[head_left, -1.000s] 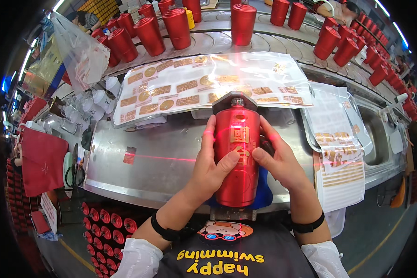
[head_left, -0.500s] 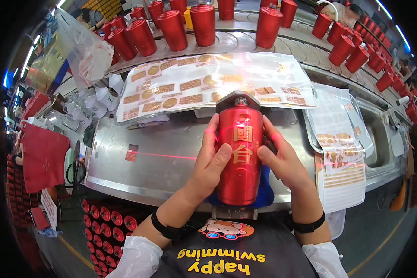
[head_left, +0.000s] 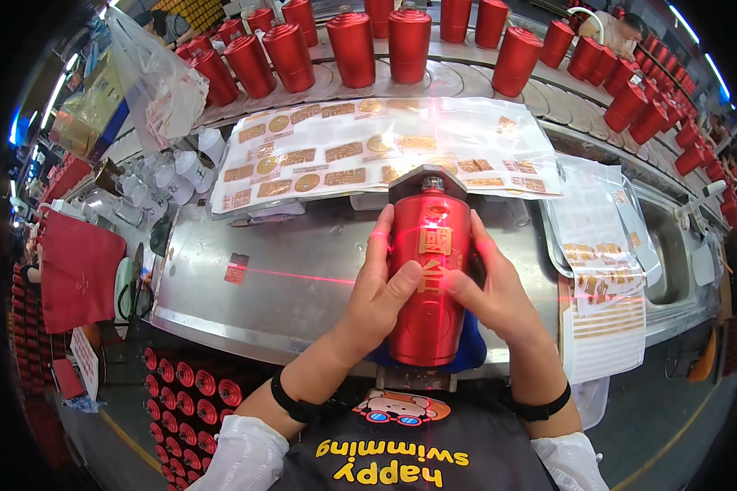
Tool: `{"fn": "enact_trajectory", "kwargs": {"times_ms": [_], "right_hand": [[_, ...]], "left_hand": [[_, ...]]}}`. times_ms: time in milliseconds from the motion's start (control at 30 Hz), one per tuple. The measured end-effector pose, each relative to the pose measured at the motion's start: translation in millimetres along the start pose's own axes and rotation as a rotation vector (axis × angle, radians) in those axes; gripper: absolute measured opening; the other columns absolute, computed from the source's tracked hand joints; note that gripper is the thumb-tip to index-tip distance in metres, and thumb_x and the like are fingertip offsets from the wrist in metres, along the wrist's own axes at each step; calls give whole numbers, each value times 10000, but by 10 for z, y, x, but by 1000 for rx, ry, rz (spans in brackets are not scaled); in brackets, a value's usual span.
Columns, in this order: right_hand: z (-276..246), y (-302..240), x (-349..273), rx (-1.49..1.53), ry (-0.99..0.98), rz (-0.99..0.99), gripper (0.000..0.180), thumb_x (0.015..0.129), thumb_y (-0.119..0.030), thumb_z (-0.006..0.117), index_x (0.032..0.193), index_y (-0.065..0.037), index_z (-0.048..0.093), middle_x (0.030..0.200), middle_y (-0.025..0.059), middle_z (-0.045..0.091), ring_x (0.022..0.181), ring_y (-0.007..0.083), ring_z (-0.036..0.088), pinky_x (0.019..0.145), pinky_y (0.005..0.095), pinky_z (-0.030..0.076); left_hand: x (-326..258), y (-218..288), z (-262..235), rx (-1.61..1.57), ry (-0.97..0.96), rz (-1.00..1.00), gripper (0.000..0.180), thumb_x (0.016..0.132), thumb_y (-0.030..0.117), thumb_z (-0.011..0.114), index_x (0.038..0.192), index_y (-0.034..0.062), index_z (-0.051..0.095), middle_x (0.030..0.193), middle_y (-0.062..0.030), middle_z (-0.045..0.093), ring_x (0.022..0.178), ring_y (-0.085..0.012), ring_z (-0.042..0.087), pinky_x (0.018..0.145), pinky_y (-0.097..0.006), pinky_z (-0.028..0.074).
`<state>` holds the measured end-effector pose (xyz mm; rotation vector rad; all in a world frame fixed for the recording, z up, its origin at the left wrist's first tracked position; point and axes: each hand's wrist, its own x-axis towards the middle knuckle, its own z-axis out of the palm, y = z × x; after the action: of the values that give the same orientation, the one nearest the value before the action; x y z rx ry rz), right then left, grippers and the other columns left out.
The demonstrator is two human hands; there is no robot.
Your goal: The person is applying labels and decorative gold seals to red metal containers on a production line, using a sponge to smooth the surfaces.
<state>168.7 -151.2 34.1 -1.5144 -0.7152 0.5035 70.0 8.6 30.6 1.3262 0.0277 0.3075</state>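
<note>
Just beyond the red bottle, gold label sheets, red canisters.

Left hand, right hand — cupped inward

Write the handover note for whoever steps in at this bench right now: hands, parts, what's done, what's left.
Left hand: on the left side of the red bottle, thumb pressed on its front.
Right hand: on the right side, thumb also on the front.
Bottle: lies lengthwise on a jig at the front of the steel bench, a red laser line crossing it.
Done: gold characters already sit on the bottle's front, under the thumbs.
Left: whether they are fully pressed down cannot be told. Sticker sheets lie behind the bottle and more sheets at right; red bottles stand along the conveyor.
</note>
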Motion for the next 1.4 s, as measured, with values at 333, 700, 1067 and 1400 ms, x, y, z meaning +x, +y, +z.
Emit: {"fn": "enact_trajectory", "kwargs": {"times_ms": [333, 700, 1067, 1400], "right_hand": [[31, 39, 34, 34, 41, 34, 992, 865, -411, 727, 1479, 141, 177, 1432, 301, 429, 1353, 320, 429, 1101, 374, 353], [107, 104, 59, -97, 102, -19, 984, 852, -435, 725, 1468, 142, 220, 1395, 313, 461, 1293, 332, 495, 1066, 378, 388], [79, 94, 65, 7, 25, -26, 942, 917, -413, 674, 1489, 130, 161, 1449, 274, 419, 1358, 269, 413, 1106, 357, 341], [26, 87, 58, 30, 31, 50, 812, 982, -386, 582, 1497, 104, 190, 1459, 259, 422, 1355, 260, 415, 1102, 342, 334]], "left_hand": [[17, -47, -38, 59, 24, 17, 774, 1015, 296, 508, 1520, -78, 57, 1537, -213, 256, 1398, -239, 314, 1141, -340, 260], [31, -72, -70, 52, 20, 20, 703, 1046, 306, 429, 1517, -86, 85, 1545, -212, 257, 1417, -246, 292, 1154, -343, 228], [65, 4, -24, 96, 53, -8, 924, 925, 302, 673, 1512, -72, 66, 1471, -222, 341, 1335, -251, 402, 1098, -356, 342], [91, 57, 23, 157, 55, -77, 895, 921, 238, 666, 1526, -14, 57, 1512, -172, 256, 1361, -229, 350, 1127, -375, 305]]}}
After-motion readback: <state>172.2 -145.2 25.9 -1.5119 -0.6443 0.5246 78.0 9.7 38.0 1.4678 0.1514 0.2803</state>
